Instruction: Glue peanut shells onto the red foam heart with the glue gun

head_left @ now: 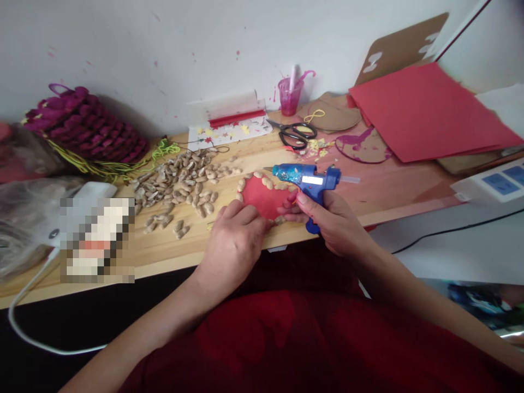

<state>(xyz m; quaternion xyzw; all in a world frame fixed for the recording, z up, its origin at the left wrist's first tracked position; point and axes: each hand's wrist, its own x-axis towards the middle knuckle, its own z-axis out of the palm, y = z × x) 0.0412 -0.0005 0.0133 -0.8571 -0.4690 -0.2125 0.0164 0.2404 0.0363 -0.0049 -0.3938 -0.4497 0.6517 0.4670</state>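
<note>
My right hand is closed round the handle of a blue hot glue gun, its nozzle pointing left and a clear glue stick jutting from the back. Below the gun lies a red paper piece edged with peanuts in their shells. My left hand rests at the near left edge of that piece, fingers curled down and together; what is under the fingertips is hidden. To the left spreads a heap of loose peanuts.
Behind are black-handled scissors, a purple-stained cup and a strip of paper scraps. Red sheets lie at right, near a power strip. A purple peanut craft and a white cable are at left.
</note>
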